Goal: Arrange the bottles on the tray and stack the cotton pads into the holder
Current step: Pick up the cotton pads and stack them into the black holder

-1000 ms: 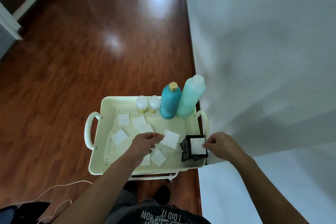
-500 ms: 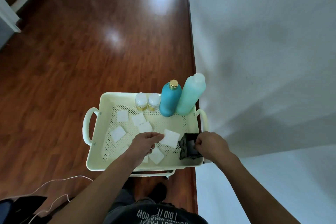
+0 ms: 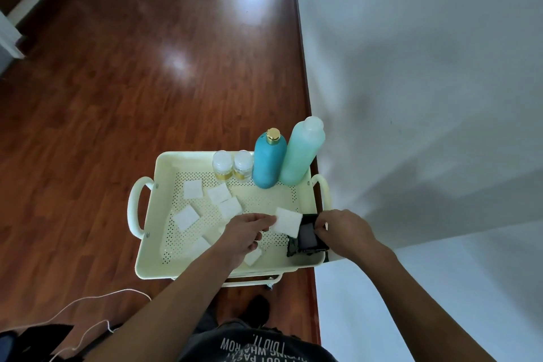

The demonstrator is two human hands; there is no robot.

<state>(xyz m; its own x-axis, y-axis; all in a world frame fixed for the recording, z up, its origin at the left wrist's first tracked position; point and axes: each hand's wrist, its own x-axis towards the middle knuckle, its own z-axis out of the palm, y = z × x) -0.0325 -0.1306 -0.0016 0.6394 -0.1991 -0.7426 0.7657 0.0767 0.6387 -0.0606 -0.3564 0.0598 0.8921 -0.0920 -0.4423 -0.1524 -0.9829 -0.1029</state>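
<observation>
Seen from above, a cream perforated tray [image 3: 152, 209] with looped side handles stands on a reddish wooden floor [image 3: 102, 91] beside a pale wall [image 3: 426, 67]. Along its far edge, four bottles stand upright in a row: two small white-capped bottles [image 3: 232, 164], then a teal bottle with a gold cap [image 3: 269, 160], then a taller mint-green bottle [image 3: 302, 153] nearest the wall. Several loose white square cotton pads [image 3: 192, 189] lie scattered flat over the tray's left and middle areas. The left hand [image 3: 245, 233] pinches one cotton pad [image 3: 289, 220] by its edge between thumb and fingers, holding it just beside a black square holder [image 3: 307, 239] that sits in the tray's near right corner. The right hand [image 3: 342, 229] is closed on the holder's far right rim, fingers curled over it. A pale surface shows inside the holder, too dim to identify. A white cable [image 3: 88, 306] trails across the floor at lower left.
</observation>
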